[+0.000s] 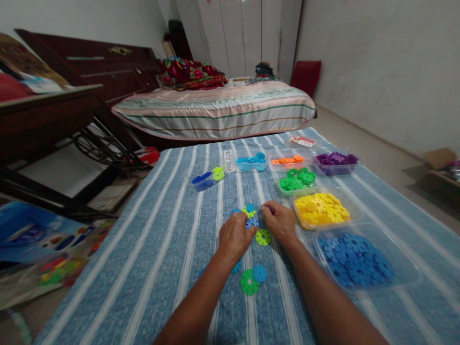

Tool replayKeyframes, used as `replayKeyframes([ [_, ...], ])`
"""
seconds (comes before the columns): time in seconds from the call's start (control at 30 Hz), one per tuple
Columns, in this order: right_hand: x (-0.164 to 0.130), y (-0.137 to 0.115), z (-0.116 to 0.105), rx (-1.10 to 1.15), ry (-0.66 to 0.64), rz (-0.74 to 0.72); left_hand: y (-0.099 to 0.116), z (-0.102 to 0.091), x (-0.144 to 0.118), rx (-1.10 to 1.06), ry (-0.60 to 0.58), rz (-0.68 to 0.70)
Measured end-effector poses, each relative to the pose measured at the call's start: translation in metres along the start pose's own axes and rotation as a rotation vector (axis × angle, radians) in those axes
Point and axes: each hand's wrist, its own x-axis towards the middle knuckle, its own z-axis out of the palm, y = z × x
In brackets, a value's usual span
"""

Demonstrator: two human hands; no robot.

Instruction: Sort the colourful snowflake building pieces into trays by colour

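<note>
Resting knuckles-up on a blue striped cloth [161, 249], both hands close in on a small cluster of snowflake-shaped plastic discs. The left hand [235, 236] has its fingers curled down over a blue disc [252, 223], seemingly pinching its edge, though the fingertips are hidden beneath the hand. The right hand [279, 221] sits just beside it with fingers bent under, and whether it grips anything cannot be told. Between and ahead of the hands lie a yellow-green disc topped with a light blue one [249, 209]; a lime disc [263, 237] lies just under the right hand's thumb side, and a green disc [249, 282] touching a blue one [259, 273] sits nearer the body between the forearms. Judging from the pose, the step in hand looks like slotting loose discs together at their notches, and the next move would call for lining up one notch against another and pressing squarely. To the right stand clear trays in a row: the nearest tray [406, 254] holds dark blue discs, the next [298, 215] yellow, then one [278, 184] with green. Farther back are trays of orange [285, 161], purple [336, 160] and light blue discs [251, 162], and to the left a small tray [207, 179] with blue and lime pieces.
</note>
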Motion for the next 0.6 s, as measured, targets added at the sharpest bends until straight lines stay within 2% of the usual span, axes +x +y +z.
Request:
replayKeyframes([
  [0.13, 0.000, -0.001, -0.001, -0.008, 0.017, -0.002, -0.004, 0.004, 0.001, -0.158, 0.035, -0.028],
  [0.27, -0.001, -0.002, -0.001, 0.001, 0.019, -0.001, -0.014, 0.004, 0.001, -0.475, 0.029, -0.072],
  [0.37, 0.000, -0.002, -0.001, 0.008, 0.018, 0.003, -0.017, -0.002, -0.001, -0.649, 0.083, -0.103],
  [0.43, 0.001, -0.001, 0.000, 0.008, 0.019, 0.003, -0.009, -0.009, -0.006, -0.740, 0.106, -0.108],
  [0.5, 0.002, 0.000, 0.001, 0.010, 0.018, 0.003, 0.008, -0.017, -0.012, -0.841, 0.073, -0.096],
  [0.6, 0.003, 0.005, 0.002, 0.034, -0.002, 0.004, 0.044, -0.025, -0.024, -1.001, -0.081, -0.038],
])
